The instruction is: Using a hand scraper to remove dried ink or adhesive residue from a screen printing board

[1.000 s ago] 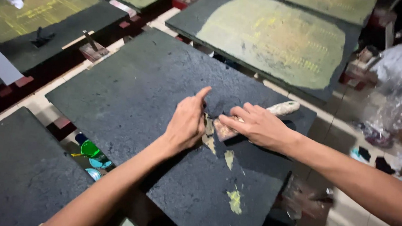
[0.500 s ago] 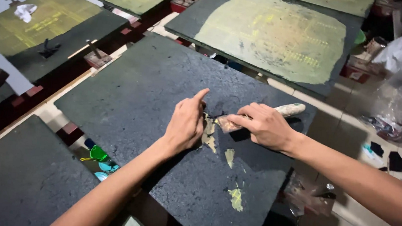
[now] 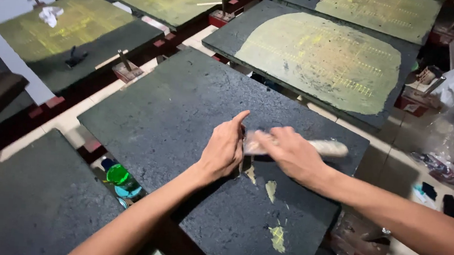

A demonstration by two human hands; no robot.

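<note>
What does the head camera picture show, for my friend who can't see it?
Two bare hands work on a dark, rough board: the left hand presses flat on it, while the right hand holds a pale-handled tool, blurred. Yellowish smears mark the board nearby, and more boards lie around.

Two hands: left hand (image 3: 225, 148), right hand (image 3: 289, 153). One pale-handled scraper (image 3: 328, 148). Seven dark slabs, four coated yellow-green. Three yellow-green smears (image 3: 277, 237) on the centre slab (image 3: 174, 113).
</note>
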